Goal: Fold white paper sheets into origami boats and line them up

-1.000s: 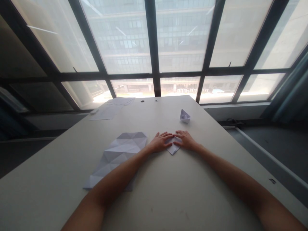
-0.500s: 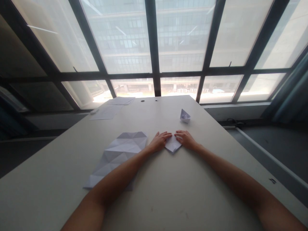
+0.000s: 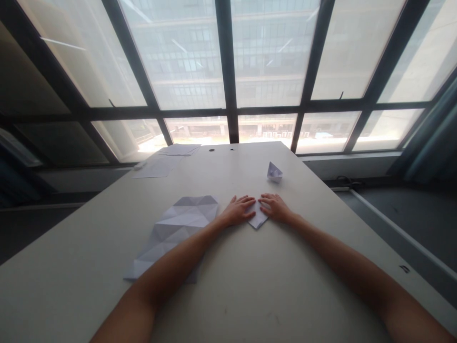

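Observation:
A small folded piece of white paper [image 3: 257, 220] lies flat on the table with one corner pointing toward me. My left hand [image 3: 238, 210] rests on its left side, fingers stretched out and flat. From the other side my right hand [image 3: 275, 207] presses on the right edge, its fingers also extended. The fingers cover part of the paper's upper half. Just beyond my right hand stands a folded paper boat [image 3: 274, 172]. A large creased sheet of paper [image 3: 185, 214] lies left of my left hand, partly hidden under my left forearm.
The white table [image 3: 278, 281] stretches away toward a wall of windows [image 3: 271, 52]. Several flat paper sheets [image 3: 157, 167] lie at its far left. Two small dark spots sit near the far edge. A curtain [image 3: 424, 143] hangs at the right.
The fingers of my left hand have spread and slid slightly toward me over the folded paper, covering more of its left side. My right hand has barely shifted.

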The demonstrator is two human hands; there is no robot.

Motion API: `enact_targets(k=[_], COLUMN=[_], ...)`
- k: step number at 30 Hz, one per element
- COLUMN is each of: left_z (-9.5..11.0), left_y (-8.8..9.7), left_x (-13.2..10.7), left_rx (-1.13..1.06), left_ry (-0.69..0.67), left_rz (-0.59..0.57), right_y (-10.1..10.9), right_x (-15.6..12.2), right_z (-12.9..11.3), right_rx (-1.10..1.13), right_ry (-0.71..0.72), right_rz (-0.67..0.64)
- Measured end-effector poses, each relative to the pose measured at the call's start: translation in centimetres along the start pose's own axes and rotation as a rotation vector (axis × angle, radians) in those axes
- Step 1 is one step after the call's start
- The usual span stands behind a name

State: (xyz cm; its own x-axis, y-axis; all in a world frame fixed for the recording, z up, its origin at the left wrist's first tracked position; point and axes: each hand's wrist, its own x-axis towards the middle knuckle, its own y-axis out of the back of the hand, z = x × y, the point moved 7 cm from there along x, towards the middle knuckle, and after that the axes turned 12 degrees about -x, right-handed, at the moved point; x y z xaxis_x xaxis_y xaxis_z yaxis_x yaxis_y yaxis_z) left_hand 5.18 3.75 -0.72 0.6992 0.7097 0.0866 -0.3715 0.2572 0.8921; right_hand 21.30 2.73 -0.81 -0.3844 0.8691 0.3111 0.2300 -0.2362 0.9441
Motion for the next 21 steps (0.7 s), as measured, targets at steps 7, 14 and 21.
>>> enact_targets(k=[7, 14, 21], left_z=[0.22, 0.46, 0.79], left_y=[0.01, 0.12, 0.23], left_x=[-0.16, -0.25, -0.58], left_rx=[0.003, -0.002, -0.012], left_ry=[-0.037, -0.059, -0.083], left_rz=[-0.020, -0.025, -0.039], right_y=[0.26, -0.23, -0.60], right_x=[-0.28, -0.31, -0.10], right_z=[-0.57, -0.37, -0.03], right_rx=[-0.051, -0.045, -0.017], right_ry=[0.077, 0.104, 0.064], right_rz=[0.022, -0.008, 0.006])
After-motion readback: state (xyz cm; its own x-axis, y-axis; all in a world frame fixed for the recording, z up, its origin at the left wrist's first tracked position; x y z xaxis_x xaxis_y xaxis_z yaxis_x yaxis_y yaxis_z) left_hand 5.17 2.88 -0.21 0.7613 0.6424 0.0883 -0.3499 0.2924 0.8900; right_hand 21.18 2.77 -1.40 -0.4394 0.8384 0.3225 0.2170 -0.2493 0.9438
